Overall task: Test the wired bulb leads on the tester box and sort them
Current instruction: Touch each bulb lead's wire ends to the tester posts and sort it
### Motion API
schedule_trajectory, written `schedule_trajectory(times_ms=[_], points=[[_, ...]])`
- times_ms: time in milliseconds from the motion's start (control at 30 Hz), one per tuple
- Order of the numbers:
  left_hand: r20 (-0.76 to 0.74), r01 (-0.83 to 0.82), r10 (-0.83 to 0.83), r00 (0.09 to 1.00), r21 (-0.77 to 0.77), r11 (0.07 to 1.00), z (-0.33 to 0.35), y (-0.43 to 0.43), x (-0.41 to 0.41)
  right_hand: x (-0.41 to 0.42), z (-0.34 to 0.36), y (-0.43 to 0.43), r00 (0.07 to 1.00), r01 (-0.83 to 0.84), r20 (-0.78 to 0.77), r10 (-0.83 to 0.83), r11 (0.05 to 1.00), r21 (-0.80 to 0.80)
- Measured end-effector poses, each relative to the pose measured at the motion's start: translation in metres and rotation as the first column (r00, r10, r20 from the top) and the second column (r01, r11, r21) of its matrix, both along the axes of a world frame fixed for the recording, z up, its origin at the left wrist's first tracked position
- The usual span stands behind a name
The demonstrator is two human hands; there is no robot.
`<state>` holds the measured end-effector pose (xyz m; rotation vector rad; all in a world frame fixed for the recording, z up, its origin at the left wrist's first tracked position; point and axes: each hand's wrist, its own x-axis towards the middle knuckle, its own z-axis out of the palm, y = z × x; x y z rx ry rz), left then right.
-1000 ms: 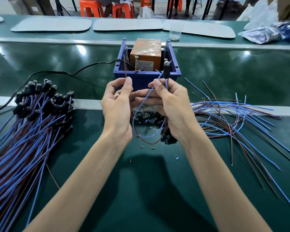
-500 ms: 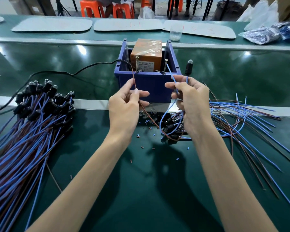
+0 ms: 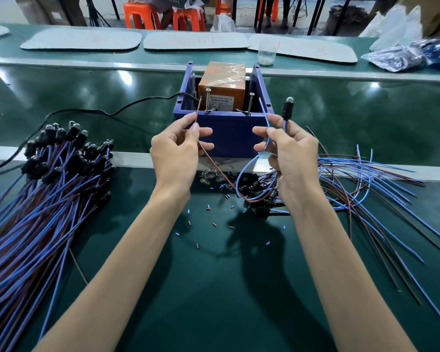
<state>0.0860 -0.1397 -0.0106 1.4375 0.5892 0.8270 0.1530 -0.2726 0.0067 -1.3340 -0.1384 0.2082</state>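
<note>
The tester box (image 3: pixel 224 133), a blue bin holding an orange unit (image 3: pixel 222 80), stands at the table's middle with two upright screws, the left screw (image 3: pixel 207 101) and the right screw (image 3: pixel 250 104). My left hand (image 3: pixel 178 153) pinches the brown lead (image 3: pixel 198 113), whose bare tip is just left of the left screw. My right hand (image 3: pixel 287 153) pinches the blue lead (image 3: pixel 264 115), tip just right of the right screw, and also holds the black bulb holder (image 3: pixel 288 109) upright. Both wires loop down below my hands.
A big pile of bulb leads (image 3: pixel 36 189) lies at the left, loose blue and brown wires (image 3: pixel 381 189) at the right. Small bulbs and wire snippets (image 3: pixel 214 179) are scattered before the box. A black cable (image 3: pixel 92 113) runs left from it.
My hands have spread apart and risen. The brown and blue lead tips now stand up beside the two screws, and the bulb holder has shifted right.
</note>
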Motion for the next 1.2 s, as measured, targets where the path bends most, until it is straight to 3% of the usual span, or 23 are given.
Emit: schedule_trajectory(times_ms=[733, 1200], points=[[-0.026, 0.095, -0.096, 0.995, -0.018, 0.995, 0.002, 0.006, -0.002, 0.000, 0.002, -0.002, 0.998, -0.062, 0.002, 0.062, 0.996, -0.061], [-0.052, 0.049, -0.049, 0.997, -0.002, 0.999, 0.002, 0.011, -0.002, 0.000, 0.002, -0.003, 0.999, -0.036, 0.006, 0.036, 0.999, -0.041]])
